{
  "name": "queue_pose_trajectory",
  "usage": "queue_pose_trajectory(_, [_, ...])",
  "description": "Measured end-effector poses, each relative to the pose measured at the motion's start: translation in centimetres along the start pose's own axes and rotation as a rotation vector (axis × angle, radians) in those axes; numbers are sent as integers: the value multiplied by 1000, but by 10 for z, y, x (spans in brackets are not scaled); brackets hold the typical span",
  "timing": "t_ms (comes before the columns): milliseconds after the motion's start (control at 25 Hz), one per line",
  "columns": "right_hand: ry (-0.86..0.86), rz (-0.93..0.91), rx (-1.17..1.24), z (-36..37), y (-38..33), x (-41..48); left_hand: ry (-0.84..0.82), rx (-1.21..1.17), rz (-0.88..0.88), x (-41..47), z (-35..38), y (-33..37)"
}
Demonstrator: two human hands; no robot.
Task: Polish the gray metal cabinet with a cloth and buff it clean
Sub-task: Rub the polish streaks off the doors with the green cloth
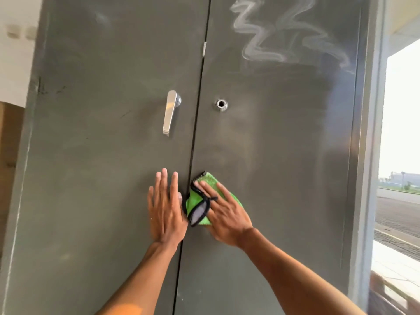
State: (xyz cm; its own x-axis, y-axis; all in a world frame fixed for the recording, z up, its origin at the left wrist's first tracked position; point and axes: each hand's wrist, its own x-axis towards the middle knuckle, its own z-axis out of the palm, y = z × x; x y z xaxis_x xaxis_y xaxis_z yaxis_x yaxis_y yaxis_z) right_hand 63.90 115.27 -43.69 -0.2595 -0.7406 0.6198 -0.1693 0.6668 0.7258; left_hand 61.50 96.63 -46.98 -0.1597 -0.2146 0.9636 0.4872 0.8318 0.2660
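Obs.: the gray metal cabinet (284, 155) fills the view, both doors closed and a dark vertical seam (195, 137) between them. The green cloth (209, 178), black-edged and bunched, lies against the right door (295, 201) just right of the seam, low in the frame and below the round lock fitting (221, 104).

Key relation: a white zigzag polish streak (272, 35) sits unbuffed high on the right door. From the cloth it lies up and to the right, well apart, with the lock fitting roughly between. Its run is mostly vertical, with sideways swings. The right hand (227, 214) is on that door and is the nearer hand. The judgement is that the coming stroke has to travel upward and outward along the door's long axis.

Right hand: fingers extended and lightly spread, palm flat, pressing the cloth onto the panel. It does not pinch or bunch the cloth in a fist. A loop of the black trim lies across the fingers near the thumb side; whether a finger passes through it cannot be told.

Left hand (166, 210): flat on the left door (102, 155), fingers straight and close together, pointing up, just left of the seam and beside the cloth. It holds nothing. It appears to brace the door, below the lever handle (170, 112).

Progress, by judgement: faint hazy smears show mid-panel, and the upper streak is untouched, so the buffing is partly done.
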Motion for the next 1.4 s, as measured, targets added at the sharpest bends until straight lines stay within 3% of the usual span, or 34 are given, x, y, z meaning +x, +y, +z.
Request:
queue_pose_trajectory(120, [-34,11,-4,3,-13,-7,-70,18,42,-9,2,-7])
queue_pose_trajectory(240, [41,5,41,1,-4,-3,-115,85,104,-9,-4,-14])
queue_pose_trajectory(360, [177,288,57,-13,21,46,-131,79,97,15,-8,-6])
queue_pose_trajectory(440, [172,495,51,-27,34,87,-109,50,44,29,-10,-3])
queue_pose_trajectory(480, [162,503,63,-27,33,96,-95,39,27,32,-10,-7])
queue_pose_trajectory(560, [180,327,96,-13,20,83,-62,42,23,23,-11,-19])
queue_pose_trajectory(720, [21,-141,107,11,-19,30,-106,61,138,-3,-21,-40])
queue_pose_trajectory(840, [11,-199,-13,3,3,42,-82,51,177,9,-26,-40])
queue_pose_trajectory(1040, [226,42,32,-29,82,68,-13,-5,216,67,-17,1])
queue_pose_trajectory(1120, [318,237,17,-35,114,75,-1,-39,245,86,-11,18])
queue_pose_trajectory(1280, [266,982,81,-70,176,119,47,-85,276,120,1,41])
queue_pose_trajectory(1320, [249,1085,146,-83,190,138,55,-99,283,128,2,44])
queue_pose_trajectory(1400, [183,1052,181,-100,201,181,96,-113,277,143,4,45])
